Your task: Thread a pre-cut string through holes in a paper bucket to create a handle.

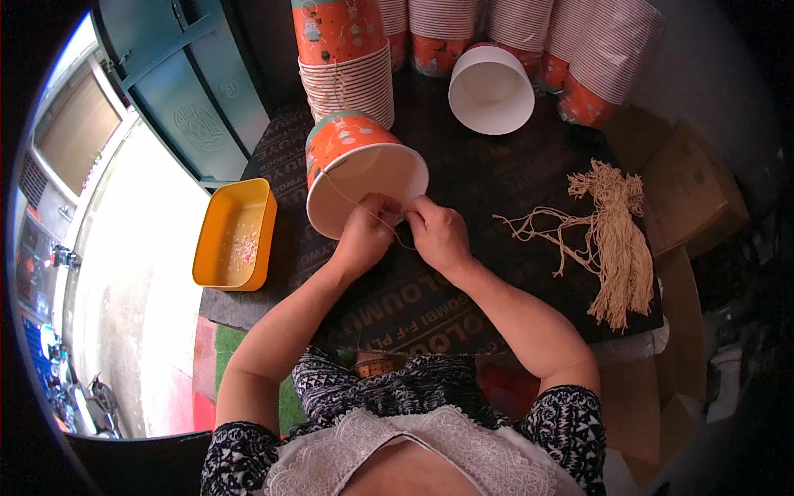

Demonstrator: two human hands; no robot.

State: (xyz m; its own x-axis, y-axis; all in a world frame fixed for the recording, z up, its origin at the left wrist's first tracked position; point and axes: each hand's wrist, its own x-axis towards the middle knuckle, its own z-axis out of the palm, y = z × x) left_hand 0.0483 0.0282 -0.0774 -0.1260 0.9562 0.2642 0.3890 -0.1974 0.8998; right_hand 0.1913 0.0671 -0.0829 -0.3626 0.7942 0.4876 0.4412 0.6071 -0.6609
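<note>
An orange printed paper bucket (347,136) lies tilted on the dark table, its white mouth toward me. A thin beige cord (351,192) runs from its rim down to my hands. My left hand (370,234) is closed on the cord at the lower rim, fingers bent inward. Just beside it, my right hand (438,235) pinches the cord with thumb and forefinger. The fingertips of both hands nearly meet in front of the bucket's mouth. The exact bit of cord between them is too small to make out.
On the right of the table (496,182) lies a bundle of beige cords (616,240). A yellow tub (266,240) with small pale and reddish bits stands at the left edge. Stacked buckets (347,83) line the back, near a single white-mouthed bucket (492,89). Cardboard boxes (695,190) sit at right.
</note>
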